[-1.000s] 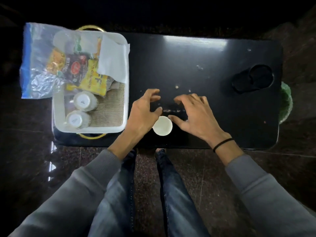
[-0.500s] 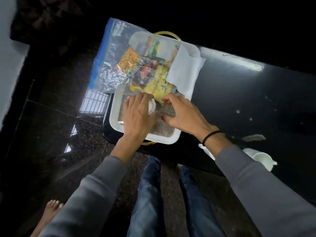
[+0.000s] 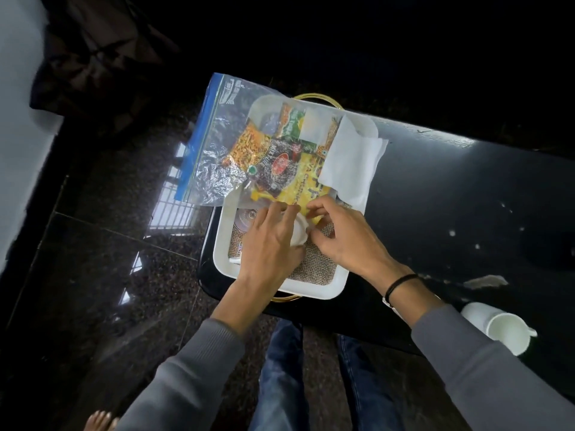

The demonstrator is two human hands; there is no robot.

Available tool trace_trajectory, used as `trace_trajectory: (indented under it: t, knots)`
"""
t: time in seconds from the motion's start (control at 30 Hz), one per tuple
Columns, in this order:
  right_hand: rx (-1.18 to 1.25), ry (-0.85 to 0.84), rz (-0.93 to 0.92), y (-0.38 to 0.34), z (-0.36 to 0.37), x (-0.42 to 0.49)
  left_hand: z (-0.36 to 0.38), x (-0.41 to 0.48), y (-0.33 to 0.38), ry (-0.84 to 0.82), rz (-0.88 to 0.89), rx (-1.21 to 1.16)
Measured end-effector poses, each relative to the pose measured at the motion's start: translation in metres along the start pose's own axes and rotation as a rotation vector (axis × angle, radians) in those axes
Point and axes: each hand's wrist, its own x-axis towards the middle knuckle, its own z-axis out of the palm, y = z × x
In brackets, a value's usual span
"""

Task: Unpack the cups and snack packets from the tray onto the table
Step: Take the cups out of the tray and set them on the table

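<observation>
A white tray [image 3: 314, 290] with a woven liner sits on the left end of the black table [image 3: 466, 197]. Its far half holds a clear zip bag [image 3: 214, 150] of snack packets, with a yellow packet [image 3: 295, 189] nearest me. My left hand [image 3: 269, 244] and my right hand [image 3: 345, 241] meet over the tray's near half, fingers closed around a white cup [image 3: 300, 234] between them. A sliver of a second cup [image 3: 235, 260] shows under my left palm. Another white cup [image 3: 505, 329] stands on the table's near edge at the right.
A white napkin [image 3: 351, 163] hangs over the tray's right rim. The zip bag overhangs the table's left end. Gold handles [image 3: 317, 97] stick out from the tray's far and near sides. My legs and a bare foot [image 3: 99, 421] are below, on dark polished floor.
One second ago both hands were at a cup on the table's middle. My view and both hands have shifted left to the tray, and they now close on a cup there.
</observation>
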Motion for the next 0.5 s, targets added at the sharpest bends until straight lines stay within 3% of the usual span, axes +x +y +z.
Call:
trace_trajectory:
  t: [0.2,0.4,0.5]
  knots:
    - [0.394,0.139,0.064,0.014,-0.018,-0.02,-0.025,-0.003,0.02,0.019,-0.041,-0.357]
    - [0.812,0.134,0.011,0.032,-0.046,-0.038,-0.029,0.009,0.048,-0.157,-0.297,-0.87]
    - [0.932,0.113,0.03,0.042,-0.061,-0.048,-0.021,0.015,0.063,-0.26,-0.319,-1.116]
